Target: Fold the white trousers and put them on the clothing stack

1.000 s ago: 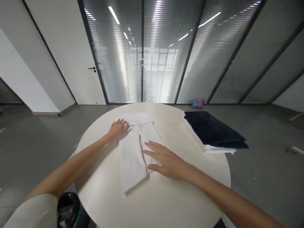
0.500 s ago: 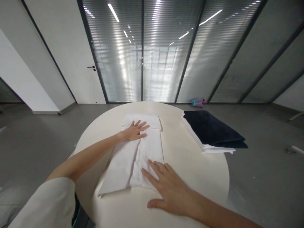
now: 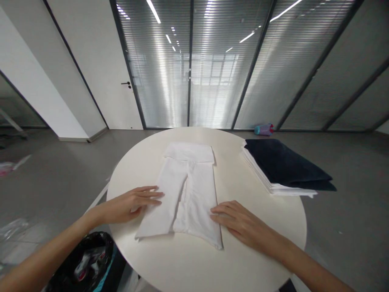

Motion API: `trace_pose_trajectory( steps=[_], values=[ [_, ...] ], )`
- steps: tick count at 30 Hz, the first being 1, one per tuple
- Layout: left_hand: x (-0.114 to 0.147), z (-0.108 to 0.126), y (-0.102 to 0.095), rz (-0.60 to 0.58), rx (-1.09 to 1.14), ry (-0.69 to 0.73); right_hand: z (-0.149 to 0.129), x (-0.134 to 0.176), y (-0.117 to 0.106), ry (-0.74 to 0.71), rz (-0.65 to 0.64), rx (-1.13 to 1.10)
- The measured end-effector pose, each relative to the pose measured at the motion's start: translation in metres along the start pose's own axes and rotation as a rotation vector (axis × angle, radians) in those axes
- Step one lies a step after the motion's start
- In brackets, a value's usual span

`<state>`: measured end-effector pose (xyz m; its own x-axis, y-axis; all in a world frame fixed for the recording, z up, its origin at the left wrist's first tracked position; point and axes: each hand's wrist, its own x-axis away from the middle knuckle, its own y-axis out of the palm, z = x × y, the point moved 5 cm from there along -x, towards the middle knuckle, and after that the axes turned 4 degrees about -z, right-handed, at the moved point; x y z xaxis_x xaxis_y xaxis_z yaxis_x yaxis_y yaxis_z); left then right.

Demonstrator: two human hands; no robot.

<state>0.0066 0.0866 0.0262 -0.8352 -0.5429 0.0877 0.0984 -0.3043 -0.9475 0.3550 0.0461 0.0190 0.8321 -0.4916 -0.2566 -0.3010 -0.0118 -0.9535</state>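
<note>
One left hand [image 3: 133, 204], one right hand [image 3: 243, 224], outstretched, seemingly empty, touch one white cloth [image 3: 199, 192].

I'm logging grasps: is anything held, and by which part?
Nothing looks held: the left hand and right hand rest open at opposite side edges of the white cloth.

Blind-covered glass panels [image 3: 170, 81] stand behind grey floor [image 3: 349, 231].

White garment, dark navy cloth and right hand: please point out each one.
White garment [image 3: 198, 192]: head view, on its right panel.
Dark navy cloth [image 3: 282, 162]: head view, its upper face.
Right hand [image 3: 240, 222]: head view, its back.
</note>
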Motion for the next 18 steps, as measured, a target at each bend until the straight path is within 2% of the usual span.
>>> trace_pose_trajectory(
  steps=[6, 11, 15, 18],
  values=[
    [0.005, -0.003, 0.011, 0.094, -0.014, -0.031, -0.004, -0.012, 0.006, -0.068, 0.072, 0.043],
    [-0.001, -0.007, 0.018, 0.165, -0.059, 0.026, 0.002, -0.013, 0.006, -0.019, 0.06, -0.048],
    [0.006, -0.005, 0.025, 0.233, 0.126, 0.087, -0.008, -0.006, -0.004, 0.051, 0.002, -0.195],
    [0.016, -0.009, 0.028, 0.356, 0.338, 0.018, -0.021, -0.001, -0.006, 0.033, -0.045, -0.217]
  ],
)
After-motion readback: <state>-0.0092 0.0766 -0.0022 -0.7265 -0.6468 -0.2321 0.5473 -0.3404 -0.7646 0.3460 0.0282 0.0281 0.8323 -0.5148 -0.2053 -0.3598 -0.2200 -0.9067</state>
